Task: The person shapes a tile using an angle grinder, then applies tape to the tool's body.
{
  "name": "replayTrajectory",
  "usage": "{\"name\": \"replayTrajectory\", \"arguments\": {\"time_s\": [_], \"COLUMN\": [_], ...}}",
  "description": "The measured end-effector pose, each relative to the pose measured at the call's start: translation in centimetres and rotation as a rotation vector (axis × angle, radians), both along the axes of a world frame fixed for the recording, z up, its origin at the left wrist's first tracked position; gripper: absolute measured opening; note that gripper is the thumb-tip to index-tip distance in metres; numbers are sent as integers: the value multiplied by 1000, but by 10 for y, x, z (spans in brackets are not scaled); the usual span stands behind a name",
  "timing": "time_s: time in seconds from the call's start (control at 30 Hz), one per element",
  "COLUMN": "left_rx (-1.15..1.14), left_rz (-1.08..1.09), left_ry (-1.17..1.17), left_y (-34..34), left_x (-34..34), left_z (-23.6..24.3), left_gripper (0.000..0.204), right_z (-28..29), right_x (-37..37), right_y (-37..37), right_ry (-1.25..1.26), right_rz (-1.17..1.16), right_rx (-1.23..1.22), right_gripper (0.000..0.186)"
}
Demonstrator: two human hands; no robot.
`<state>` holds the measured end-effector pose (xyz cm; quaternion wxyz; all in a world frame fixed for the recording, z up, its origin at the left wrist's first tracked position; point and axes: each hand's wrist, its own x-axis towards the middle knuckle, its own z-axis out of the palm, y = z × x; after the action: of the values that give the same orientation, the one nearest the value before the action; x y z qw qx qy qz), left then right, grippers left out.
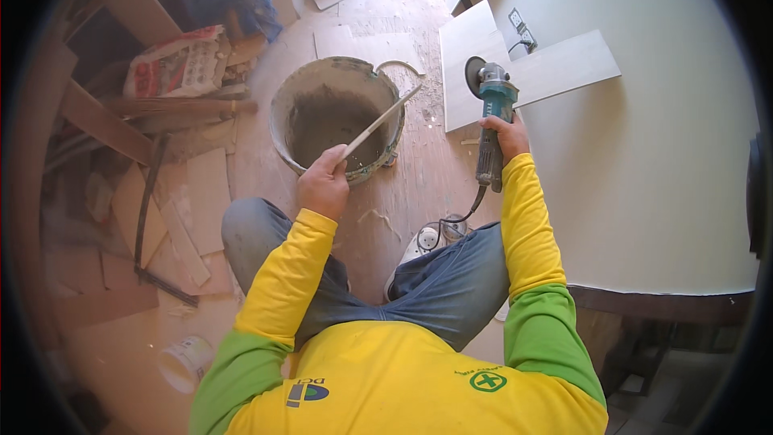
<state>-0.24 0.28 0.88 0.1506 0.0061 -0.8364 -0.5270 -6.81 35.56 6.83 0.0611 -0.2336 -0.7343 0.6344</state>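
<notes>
My left hand (324,184) is closed around the near end of a thin, pale strip (378,123), perhaps cut tile. The strip slants up and right across the rim of a large round bucket (282,139) with grey, mortar-like residue inside. In my right hand (509,136) is a teal and black angle grinder (498,97), gripped by its body and held upright. Its dark disc (477,75) is at the top, apart from the strip. A black cord runs down from the grinder's lower end. Behind the grinder, large pale tiles (568,67) lean by the wall.
At left lie a torn white and red bag (179,65), wooden boards (106,123), loose tile pieces (208,184) and a black metal bar (146,210). A white tub (185,361) rests at lower left. Wall sockets (522,28) sit above the tiles. A white socket block (427,238) lies by my foot.
</notes>
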Motion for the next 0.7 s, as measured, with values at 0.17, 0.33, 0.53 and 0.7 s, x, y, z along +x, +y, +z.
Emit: {"name": "replayTrajectory", "arguments": {"time_s": [0.17,0.33,0.53,0.7], "left_rx": [-424,-536,-131,-489], "left_rz": [-102,-123,-24,-174], "left_ry": [355,429,109,310], "left_y": [11,15,4,3], "left_x": [8,12,9,12], "left_z": [-36,-36,-21,-44], "left_gripper": [31,24,24,31], "right_z": [-5,3,3,-4], "right_x": [2,4,6,0], "right_y": [13,10,17,22], "right_ry": [13,36,47,27], "right_rz": [-50,-30,4,-46], "right_rx": [6,-18,22,47], "right_gripper": [50,51,58,59]}}
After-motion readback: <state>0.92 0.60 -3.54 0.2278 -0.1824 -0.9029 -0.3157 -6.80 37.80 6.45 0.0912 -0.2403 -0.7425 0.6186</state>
